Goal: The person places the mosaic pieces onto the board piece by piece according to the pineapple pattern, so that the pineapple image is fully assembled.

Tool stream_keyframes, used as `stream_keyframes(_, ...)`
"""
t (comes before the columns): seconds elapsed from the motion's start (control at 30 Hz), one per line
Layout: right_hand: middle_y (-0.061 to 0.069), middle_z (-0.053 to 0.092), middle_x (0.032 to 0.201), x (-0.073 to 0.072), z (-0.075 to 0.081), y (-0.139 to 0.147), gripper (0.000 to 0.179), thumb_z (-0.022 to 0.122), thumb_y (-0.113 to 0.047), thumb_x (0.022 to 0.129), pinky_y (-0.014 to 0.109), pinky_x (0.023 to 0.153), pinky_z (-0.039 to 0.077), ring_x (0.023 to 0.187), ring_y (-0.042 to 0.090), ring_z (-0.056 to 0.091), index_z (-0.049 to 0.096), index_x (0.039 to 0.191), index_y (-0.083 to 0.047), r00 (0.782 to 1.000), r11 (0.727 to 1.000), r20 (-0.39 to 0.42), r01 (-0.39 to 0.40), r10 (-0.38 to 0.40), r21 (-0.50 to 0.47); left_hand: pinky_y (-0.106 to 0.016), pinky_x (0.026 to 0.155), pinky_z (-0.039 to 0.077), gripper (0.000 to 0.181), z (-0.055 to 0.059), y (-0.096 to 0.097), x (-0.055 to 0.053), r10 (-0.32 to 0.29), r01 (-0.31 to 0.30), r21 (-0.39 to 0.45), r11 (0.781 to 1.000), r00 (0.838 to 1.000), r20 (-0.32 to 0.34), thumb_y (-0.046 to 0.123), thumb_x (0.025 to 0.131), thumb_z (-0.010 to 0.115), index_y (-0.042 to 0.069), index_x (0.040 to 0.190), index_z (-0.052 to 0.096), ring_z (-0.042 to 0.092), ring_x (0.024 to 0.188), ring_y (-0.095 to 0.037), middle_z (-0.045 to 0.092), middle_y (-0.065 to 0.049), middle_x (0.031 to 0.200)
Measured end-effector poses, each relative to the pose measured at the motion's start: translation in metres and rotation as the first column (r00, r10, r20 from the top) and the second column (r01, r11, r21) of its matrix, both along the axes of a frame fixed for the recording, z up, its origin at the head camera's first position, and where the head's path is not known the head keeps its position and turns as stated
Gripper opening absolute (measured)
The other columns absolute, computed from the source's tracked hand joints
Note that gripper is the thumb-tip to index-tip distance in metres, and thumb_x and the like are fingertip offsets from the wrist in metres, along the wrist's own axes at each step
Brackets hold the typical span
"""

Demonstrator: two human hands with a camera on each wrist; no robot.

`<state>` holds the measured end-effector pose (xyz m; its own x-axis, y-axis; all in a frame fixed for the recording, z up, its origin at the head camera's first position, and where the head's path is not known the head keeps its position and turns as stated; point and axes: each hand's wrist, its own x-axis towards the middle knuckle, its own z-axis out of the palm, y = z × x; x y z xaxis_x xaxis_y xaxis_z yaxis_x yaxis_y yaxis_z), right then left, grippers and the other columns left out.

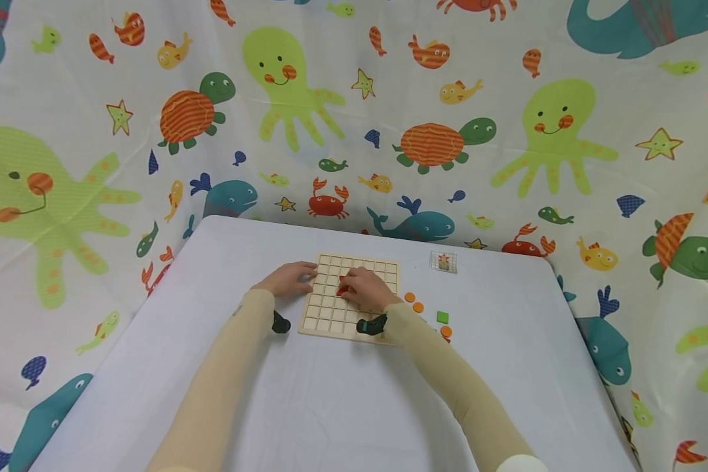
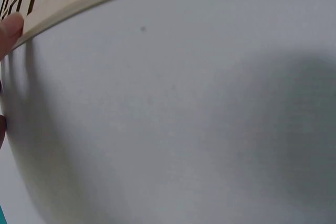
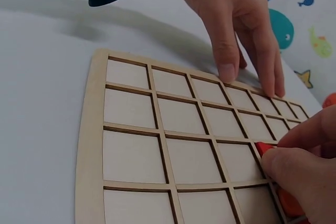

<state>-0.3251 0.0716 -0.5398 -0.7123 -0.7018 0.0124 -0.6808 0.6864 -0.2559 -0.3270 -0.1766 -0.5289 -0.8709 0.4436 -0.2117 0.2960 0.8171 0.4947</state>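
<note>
A wooden grid board (image 1: pixel 324 326) lies on the white table, its square cells framed by raised strips. My left hand (image 1: pixel 286 280) rests at the board's left edge, fingertips on the rim; in the right wrist view its fingers reach down to that edge. Over the middle of the board, my right hand (image 1: pixel 366 288) pinches a small orange disc, mostly hidden by thumb and forefinger. Right at the fingertips, a red square tile (image 3: pixel 263 147) shows in a cell. Another orange piece (image 3: pixel 289 203) sits in the neighbouring cell, partly covered by the hand, with red beneath it.
Right of the board lie orange discs (image 1: pixel 418 307), a green square tile (image 1: pixel 442 317) and another orange disc (image 1: pixel 446 332) beside a bit of red. A small clear grid-lined packet or card (image 1: pixel 444 261) is at the back right. A sea-animal curtain (image 1: pixel 354 131) hangs behind the table.
</note>
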Motion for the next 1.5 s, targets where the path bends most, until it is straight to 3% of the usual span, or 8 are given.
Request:
stream_keyframes(0.4, 0.000, 0.064, 0.108, -0.001, 0.002, 0.003, 0.024, 0.069, -0.029, 0.092, 0.026, 0.091, 0.051, 0.098, 0.016, 0.055, 0.073, 0.113, -0.016, 1.000, 1.000, 0.006, -0.021, 0.021, -0.013, -0.049, 0.118, 0.027, 0.048, 0.000, 0.001, 0.000, -0.001, 0.001, -0.002, 1.000, 1.000, -0.003, 0.022, 0.091, 0.070, 0.004, 0.135, 0.059, 0.032, 0.142, -0.033, 0.042, -0.011, 0.151)
stream_keyframes(0.6, 0.003, 0.063, 0.115, 0.001, 0.006, 0.016, 0.029, 0.066, -0.027, 0.095, 0.031, 0.097, 0.050, 0.107, 0.020, 0.055, 0.070, 0.119, -0.011, 0.992, 0.983, 0.096, 0.096, -0.082, -0.156, -0.048, 0.119, 0.026, 0.049, -0.001, 0.002, -0.002, 0.009, -0.009, -0.001, 1.000, 1.000, 0.006, 0.022, 0.091, 0.071, 0.005, 0.135, 0.059, 0.031, 0.143, -0.032, 0.042, -0.010, 0.152)
stream_keyframes(0.83, 0.009, 0.064, 0.113, 0.007, 0.006, 0.062, 0.029, 0.064, -0.020, 0.096, 0.038, 0.091, 0.054, 0.100, 0.023, 0.058, 0.068, 0.119, -0.004, 0.959, 0.904, 0.176, 0.271, -0.223, -0.330, -0.048, 0.118, 0.027, 0.048, -0.003, 0.002, -0.004, 0.014, -0.014, -0.001, 1.000, 1.000, 0.007, 0.021, 0.091, 0.070, 0.005, 0.135, 0.059, 0.031, 0.143, -0.032, 0.042, -0.010, 0.152)
stream_keyframes(1.03, 0.012, 0.064, 0.115, 0.023, 0.007, 0.114, 0.032, 0.063, -0.021, 0.097, 0.040, 0.092, 0.055, 0.101, 0.025, 0.058, 0.065, 0.122, -0.003, 0.883, 0.791, 0.237, 0.468, -0.405, -0.394, -0.048, 0.119, 0.027, 0.048, -0.002, 0.002, -0.003, 0.010, -0.010, -0.014, 1.000, 1.000, 0.004, 0.020, 0.091, 0.069, 0.004, 0.135, 0.058, 0.032, 0.143, -0.033, 0.042, -0.010, 0.151)
stream_keyframes(1.17, 0.012, 0.064, 0.118, 0.035, 0.002, 0.141, 0.035, 0.062, -0.024, 0.097, 0.043, 0.094, 0.053, 0.104, 0.026, 0.059, 0.064, 0.125, -0.002, 0.829, 0.739, 0.279, 0.558, -0.484, -0.378, -0.047, 0.119, 0.027, 0.048, -0.001, 0.002, -0.002, 0.016, -0.015, -0.027, 1.000, 1.000, 0.002, 0.021, 0.091, 0.069, 0.005, 0.135, 0.059, 0.032, 0.143, -0.032, 0.042, -0.010, 0.151)
stream_keyframes(1.3, 0.013, 0.063, 0.122, 0.044, -0.004, 0.157, 0.039, 0.063, -0.026, 0.097, 0.046, 0.098, 0.051, 0.108, 0.028, 0.057, 0.063, 0.128, -0.004, 0.807, 0.738, 0.297, 0.588, -0.510, -0.331, -0.047, 0.119, 0.026, 0.047, 0.000, 0.003, -0.001, 0.016, -0.016, -0.041, 0.999, 1.000, -0.006, 0.021, 0.091, 0.069, 0.005, 0.135, 0.059, 0.031, 0.143, -0.032, 0.042, -0.010, 0.152)
stream_keyframes(1.5, 0.014, 0.064, 0.121, 0.055, -0.009, 0.166, 0.039, 0.067, -0.023, 0.093, 0.050, 0.100, 0.049, 0.111, 0.031, 0.056, 0.064, 0.126, -0.003, 0.835, 0.782, 0.260, 0.547, -0.484, -0.299, -0.048, 0.119, 0.027, 0.047, 0.001, 0.004, 0.000, -0.006, 0.006, -0.032, 0.999, 1.000, -0.007, 0.020, 0.091, 0.069, 0.003, 0.134, 0.059, 0.032, 0.142, -0.033, 0.042, -0.012, 0.151)
